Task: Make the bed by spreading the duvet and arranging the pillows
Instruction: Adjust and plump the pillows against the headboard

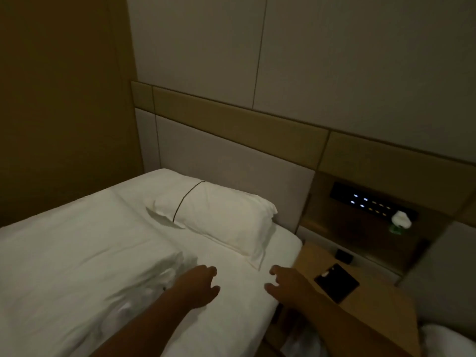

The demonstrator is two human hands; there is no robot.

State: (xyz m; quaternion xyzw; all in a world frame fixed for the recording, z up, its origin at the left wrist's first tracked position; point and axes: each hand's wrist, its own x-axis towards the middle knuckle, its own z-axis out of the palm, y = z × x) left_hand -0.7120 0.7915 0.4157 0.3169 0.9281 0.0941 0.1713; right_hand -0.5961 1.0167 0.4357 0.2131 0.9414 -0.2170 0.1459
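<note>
A white pillow (221, 215) with a thin dark stripe lies at the head of the bed, against the padded headboard (231, 161). The white duvet (77, 258) covers the left and middle of the bed, its rumpled edge just left of my left hand. My left hand (198, 284) hovers over the bare sheet (242, 287) with fingers loosely spread, holding nothing. My right hand (288, 283) hangs over the bed's right edge, fingers relaxed and empty. Both hands are short of the pillow.
A wooden bedside table (373, 313) stands right of the bed with a dark phone (336, 282) and a small black object (343, 255) on it. A lit switch panel (371, 200) and a white flower (400, 219) sit above. More white bedding (448, 341) shows at the lower right.
</note>
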